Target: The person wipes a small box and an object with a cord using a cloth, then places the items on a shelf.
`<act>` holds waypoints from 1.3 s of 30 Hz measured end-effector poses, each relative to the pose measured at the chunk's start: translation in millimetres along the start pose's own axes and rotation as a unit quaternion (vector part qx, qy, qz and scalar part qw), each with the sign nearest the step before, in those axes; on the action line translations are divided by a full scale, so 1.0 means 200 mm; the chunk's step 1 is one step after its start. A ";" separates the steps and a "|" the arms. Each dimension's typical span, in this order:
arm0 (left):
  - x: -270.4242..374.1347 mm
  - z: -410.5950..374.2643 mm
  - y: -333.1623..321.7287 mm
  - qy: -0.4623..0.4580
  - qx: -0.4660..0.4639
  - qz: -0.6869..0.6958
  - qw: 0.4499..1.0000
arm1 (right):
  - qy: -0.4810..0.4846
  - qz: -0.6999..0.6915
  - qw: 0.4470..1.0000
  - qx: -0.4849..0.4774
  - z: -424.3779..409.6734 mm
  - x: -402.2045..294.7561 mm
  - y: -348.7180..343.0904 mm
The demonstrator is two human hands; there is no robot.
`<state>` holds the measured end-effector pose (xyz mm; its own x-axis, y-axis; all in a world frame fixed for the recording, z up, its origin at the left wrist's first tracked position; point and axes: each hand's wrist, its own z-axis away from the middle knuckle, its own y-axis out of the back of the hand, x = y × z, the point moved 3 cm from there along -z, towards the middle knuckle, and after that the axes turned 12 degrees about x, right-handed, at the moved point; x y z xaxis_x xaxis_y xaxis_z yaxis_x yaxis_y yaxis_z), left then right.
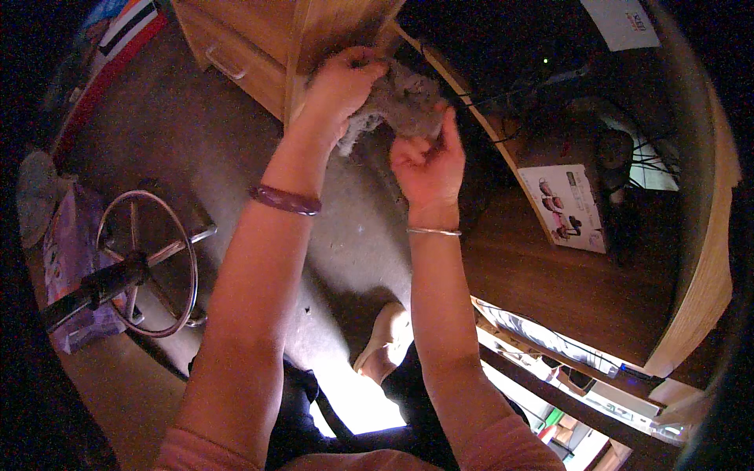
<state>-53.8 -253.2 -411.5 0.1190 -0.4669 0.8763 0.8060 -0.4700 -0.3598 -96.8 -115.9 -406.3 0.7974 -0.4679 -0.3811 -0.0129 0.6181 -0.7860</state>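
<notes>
A bunched grey fuzzy cloth (409, 106) hangs between my hands, above the floor and beside a wooden cabinet. My left hand (347, 82), with a dark bangle on its wrist, pinches the cloth's upper left part between thumb and fingers. Under the cloth's lower right edge is my right hand (430, 156), its palm turned up and fingers curled against the fabric. A thin silver bracelet circles that wrist. The cloth covers some of the right fingertips, and the picture is dim and grainy there.
The wooden cabinet (247, 50) has a drawer handle. A stool's metal foot ring (191, 265) stands at the left, near a purple plastic bag (76, 253). At the right are a dark wooden surface (530, 282), a printed card (562, 206) and tangled cables (648, 150). A shoe (386, 341) rests below.
</notes>
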 end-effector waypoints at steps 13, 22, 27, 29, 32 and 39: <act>-0.12 0.07 -0.16 -0.061 -0.125 -0.131 0.982 | 0.549 0.608 0.566 0.094 -0.21 -0.27 0.08; -0.20 0.01 -0.17 -0.092 -0.094 -0.137 0.982 | 0.516 0.543 0.655 0.099 -0.23 -0.28 0.10; -0.23 -0.02 -0.19 -0.143 -0.070 -0.167 0.973 | 0.596 0.545 0.583 0.088 -0.24 -0.27 0.10; -0.22 0.00 -0.21 -0.134 -0.074 -0.175 0.973 | 0.627 0.629 0.449 0.097 -0.24 -0.29 0.10; -0.23 -0.01 -0.18 -0.149 -0.063 -0.220 0.962 | 0.509 0.760 0.371 0.159 -0.17 -0.22 0.02; -0.21 -0.03 -0.17 -0.194 -0.014 -0.250 0.948 | 0.455 0.832 0.296 0.110 -0.30 -0.24 -0.03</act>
<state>-88.9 -221.8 -438.4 -0.0651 0.1285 0.9896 0.8031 -0.5818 0.1284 -171.8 -135.6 -413.2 -0.6986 0.6859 -0.2037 0.1881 0.4508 0.8726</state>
